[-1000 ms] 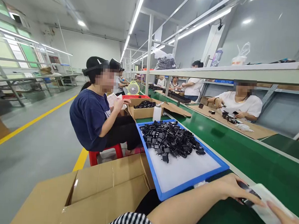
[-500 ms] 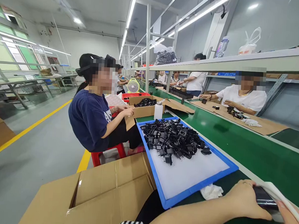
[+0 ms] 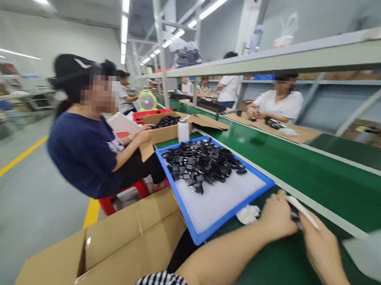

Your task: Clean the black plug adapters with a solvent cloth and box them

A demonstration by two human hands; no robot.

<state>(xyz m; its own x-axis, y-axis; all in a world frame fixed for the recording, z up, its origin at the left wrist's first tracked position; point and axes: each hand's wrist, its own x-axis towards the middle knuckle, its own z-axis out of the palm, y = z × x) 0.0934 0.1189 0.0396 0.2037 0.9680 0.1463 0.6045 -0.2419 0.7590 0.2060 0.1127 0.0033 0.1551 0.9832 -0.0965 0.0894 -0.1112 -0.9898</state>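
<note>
From my remote station I record the left hand (image 3: pixel 277 217) curled nearly shut around a small dark item (image 3: pixel 295 216), low over the green tabletop (image 3: pixel 286 266); blur limits confirmation. The right hand (image 3: pixel 322 251) sits just beside it, fingers part open near a white strip (image 3: pixel 303 212); I cannot tell whether it grips the strip. The work appears kept off the blue-rimmed tray (image 3: pixel 178 197), whose heap of black plug adapters (image 3: pixel 202 162) lies within easy reach, seemingly for that reason. A white cloth (image 3: pixel 247 214) lies between tray and hands. An open cardboard box (image 3: pixel 108 244) stands below the tray, beside a seated co-worker (image 3: pixel 84 154).
</note>
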